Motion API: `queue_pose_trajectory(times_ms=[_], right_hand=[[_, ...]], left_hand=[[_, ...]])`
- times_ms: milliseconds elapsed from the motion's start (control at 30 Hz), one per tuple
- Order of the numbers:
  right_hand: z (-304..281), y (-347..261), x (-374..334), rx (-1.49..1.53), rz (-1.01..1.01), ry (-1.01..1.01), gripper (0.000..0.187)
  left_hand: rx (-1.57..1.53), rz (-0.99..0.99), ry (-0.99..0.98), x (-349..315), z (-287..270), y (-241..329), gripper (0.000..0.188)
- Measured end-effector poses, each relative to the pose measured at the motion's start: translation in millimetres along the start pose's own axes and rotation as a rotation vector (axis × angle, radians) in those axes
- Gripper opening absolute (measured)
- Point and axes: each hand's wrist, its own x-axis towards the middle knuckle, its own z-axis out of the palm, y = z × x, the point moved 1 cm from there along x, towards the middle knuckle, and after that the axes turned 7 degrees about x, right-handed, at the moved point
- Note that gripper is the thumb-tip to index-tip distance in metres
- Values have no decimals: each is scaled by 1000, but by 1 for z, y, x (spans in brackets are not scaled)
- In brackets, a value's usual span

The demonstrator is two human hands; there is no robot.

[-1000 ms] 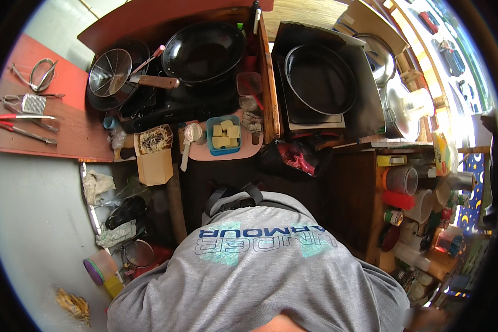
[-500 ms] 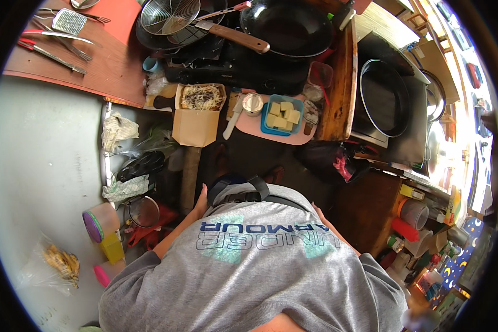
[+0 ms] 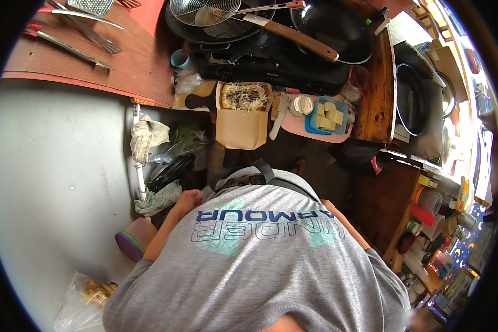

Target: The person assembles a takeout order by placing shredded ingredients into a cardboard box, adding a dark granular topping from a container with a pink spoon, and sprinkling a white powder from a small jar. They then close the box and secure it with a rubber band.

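My left hand (image 3: 189, 200) hangs low beside my shirt, its fingers curled in and nothing seen in them. On the other side, my right hand (image 3: 328, 206) is mostly hidden by the shirt. Neither touches the worktop. An open cardboard food box (image 3: 241, 130) stands ahead, holding food (image 3: 245, 96) topped with pale shreds and dark bits. To its right are a white-handled knife (image 3: 278, 124), a round tin or jar (image 3: 301, 104) and a blue plastic tub (image 3: 317, 123) of pale yellow blocks (image 3: 330, 116). The tub rests on a pink cutting board (image 3: 300, 129).
Behind the box is a black stove (image 3: 260, 72) with a wok (image 3: 335, 30), a frying pan and a wire strainer (image 3: 205, 11). Tongs (image 3: 72, 50) lie on the brown table (image 3: 122, 72) at left. A wooden panel (image 3: 377, 105) borders the right; a purple-lidded tub (image 3: 131, 243) stands low left.
The view has shifted, so the worktop things appear farther right. My left hand's fingers now look more curled, and its thumb no longer points up. The box and tub keep their places.
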Motion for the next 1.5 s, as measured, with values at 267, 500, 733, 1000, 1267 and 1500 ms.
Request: queue_pose_trajectory(times_ms=[267,500,733,1000,1267,1500], right_hand=[[-8,-31,-16,892,-30,138,20],[-38,-121,-46,-58,-467,134,50],[-1,-286,-10,-554,-1397,284,54],[15,-328,9,-757,-1562,249,20],[5,-351,-3,-502,-1317,481,22],[-23,-372,6,-310,-1423,475,30]], left_hand=[[156,124,573,56,-31,-19,56],[660,758,719,57,-38,105,34],[1144,1377,441,91,-12,207,42],[1079,1458,415,80,-16,219,19],[760,1101,421,86,-32,260,14],[791,1183,340,99,-81,288,50]])
